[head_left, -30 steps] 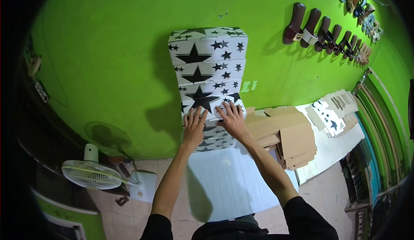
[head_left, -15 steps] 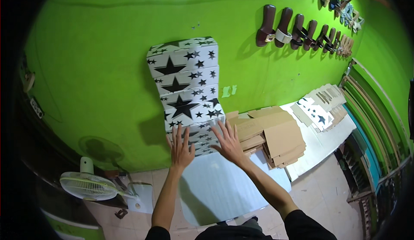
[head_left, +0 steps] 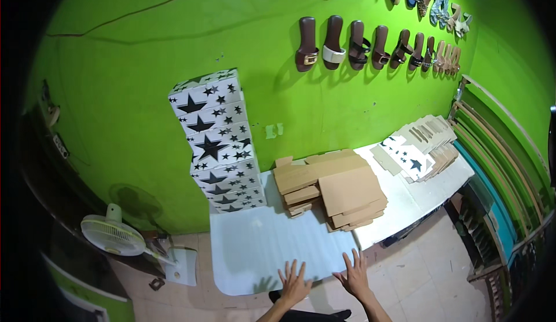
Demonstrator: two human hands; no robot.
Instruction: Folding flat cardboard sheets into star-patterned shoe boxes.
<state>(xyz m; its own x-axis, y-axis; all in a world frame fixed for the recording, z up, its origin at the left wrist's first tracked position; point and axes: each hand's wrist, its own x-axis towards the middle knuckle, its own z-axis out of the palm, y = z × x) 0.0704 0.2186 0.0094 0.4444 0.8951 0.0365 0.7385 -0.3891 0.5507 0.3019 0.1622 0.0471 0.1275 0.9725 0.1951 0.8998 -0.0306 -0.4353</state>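
My left hand hovers over the front edge of the pale table, fingers spread and nothing in them. To its right, my right hand is also open and bare, near the table's front right corner. A tall stack of white boxes with black stars stands at the table's back left, against the green wall, apart from both hands. Flat brown cardboard pieces lie piled to the right of the stack.
Farther right, a white table bears cut card pieces and a star-printed sheet. Rows of sandals hang on the wall. A fan stands at the left. Shelving lines the right side.
Both hands have drawn back from the box stack to the table's front edge and shifted right. The view has turned right, and the stack now appears farther left.
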